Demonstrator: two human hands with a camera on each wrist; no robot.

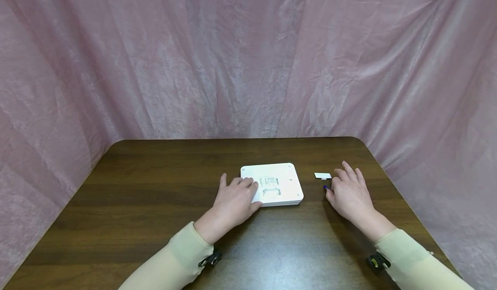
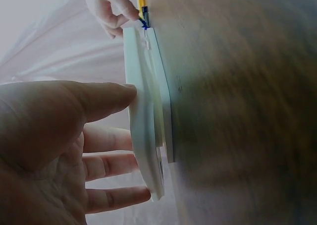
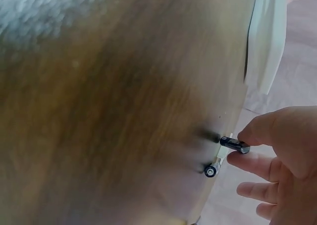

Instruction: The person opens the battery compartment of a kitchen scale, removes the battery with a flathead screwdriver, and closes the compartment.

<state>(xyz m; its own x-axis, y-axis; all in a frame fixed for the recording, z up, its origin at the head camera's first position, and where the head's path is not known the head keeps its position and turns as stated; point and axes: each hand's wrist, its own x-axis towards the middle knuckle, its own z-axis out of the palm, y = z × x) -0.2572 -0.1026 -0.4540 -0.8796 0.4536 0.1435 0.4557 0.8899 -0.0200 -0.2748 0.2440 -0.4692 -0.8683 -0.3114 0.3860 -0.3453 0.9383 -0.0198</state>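
Observation:
A flat white device with rounded corners, like an upturned kitchen scale [image 1: 285, 195], lies on the table with a printed label and a small battery recess on its upper face. My left hand [image 1: 234, 197] rests on its left part, fingers extended over the top and thumb at the near edge. To the right, my right hand [image 1: 349, 195] pinches a small dark battery [image 3: 235, 144] between thumb and index finger, low over the table. A second battery [image 3: 210, 171] is near those fingertips. Just beyond them lies a small white battery cover [image 1: 322, 176].
The brown wooden table [image 1: 155, 203] has rounded far corners. Behind and around it hangs a pink curtain [image 1: 233, 65]. Dark wrist devices sit at both sleeve cuffs.

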